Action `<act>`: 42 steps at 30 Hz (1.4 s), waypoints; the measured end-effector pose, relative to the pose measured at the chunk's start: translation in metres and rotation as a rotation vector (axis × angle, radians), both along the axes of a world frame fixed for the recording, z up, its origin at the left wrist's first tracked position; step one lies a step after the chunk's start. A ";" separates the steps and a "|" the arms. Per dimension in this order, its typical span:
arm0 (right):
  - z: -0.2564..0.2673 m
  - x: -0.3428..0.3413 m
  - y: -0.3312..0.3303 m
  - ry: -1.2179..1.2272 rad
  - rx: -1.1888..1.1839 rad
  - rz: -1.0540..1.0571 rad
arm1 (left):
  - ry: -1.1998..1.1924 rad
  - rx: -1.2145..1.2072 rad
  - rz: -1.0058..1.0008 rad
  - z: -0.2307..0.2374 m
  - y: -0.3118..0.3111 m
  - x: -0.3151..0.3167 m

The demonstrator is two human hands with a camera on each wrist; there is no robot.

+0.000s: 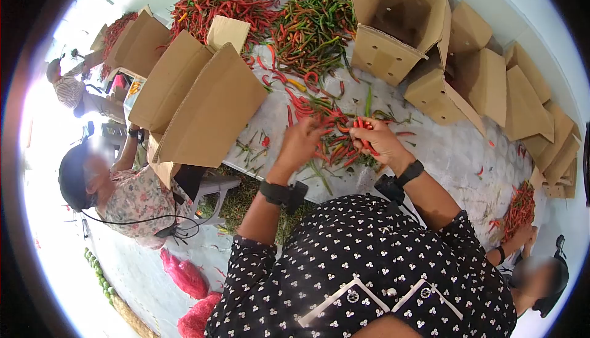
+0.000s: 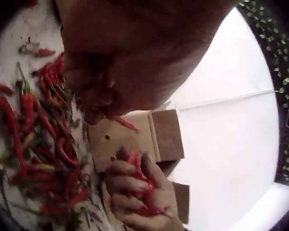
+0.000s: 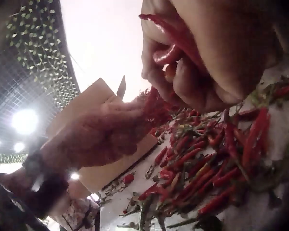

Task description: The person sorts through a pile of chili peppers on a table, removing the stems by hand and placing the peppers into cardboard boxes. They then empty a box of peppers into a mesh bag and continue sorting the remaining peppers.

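In the head view my right hand [image 1: 378, 140] grips several red chili peppers [image 1: 364, 135] in its curled fingers. The right wrist view shows red chilies [image 3: 176, 41] sticking out of that grip. Left of it, my left hand [image 1: 301, 144] is over the near edge of a loose heap of chilies [image 1: 335, 150]. A single red chili [image 2: 126, 124] juts from the left fingertips in the left wrist view, pinched there; its other end is hidden by the fingers. Green stems [image 1: 249, 147] and loose chilies lie around both hands on the white table [image 1: 442, 153].
Behind are big piles of red chilies [image 1: 215, 9] and green chilies [image 1: 313, 27]. Cardboard boxes stand at left [image 1: 212, 110] and right [image 1: 399, 49]. One person [image 1: 135, 203] sits at left; another [image 1: 534, 282] works at right by a small chili pile [image 1: 519, 209].
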State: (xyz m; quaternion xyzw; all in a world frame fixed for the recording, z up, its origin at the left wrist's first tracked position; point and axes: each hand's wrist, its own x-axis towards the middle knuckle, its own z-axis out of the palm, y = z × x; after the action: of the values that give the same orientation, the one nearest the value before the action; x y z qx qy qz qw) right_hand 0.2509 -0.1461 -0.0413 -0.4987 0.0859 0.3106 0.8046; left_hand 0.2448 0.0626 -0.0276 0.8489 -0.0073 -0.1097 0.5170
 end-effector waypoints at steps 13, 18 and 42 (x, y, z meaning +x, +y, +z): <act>-0.007 -0.003 0.003 -0.028 -0.082 -0.116 | -0.113 -0.087 -0.319 -0.012 -0.026 -0.006; -0.016 0.004 -0.008 0.063 0.074 -0.149 | -0.112 -0.292 -0.349 -0.012 -0.025 -0.013; -0.005 -0.007 -0.011 -0.006 -0.110 -0.010 | 0.127 -0.193 0.014 -0.039 0.017 0.034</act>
State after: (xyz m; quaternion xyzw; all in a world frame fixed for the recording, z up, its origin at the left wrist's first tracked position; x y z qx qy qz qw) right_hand 0.2436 -0.1569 -0.0467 -0.5428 0.1031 0.3001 0.7776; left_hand 0.2788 0.0791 -0.0671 0.7865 0.0207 -0.1586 0.5965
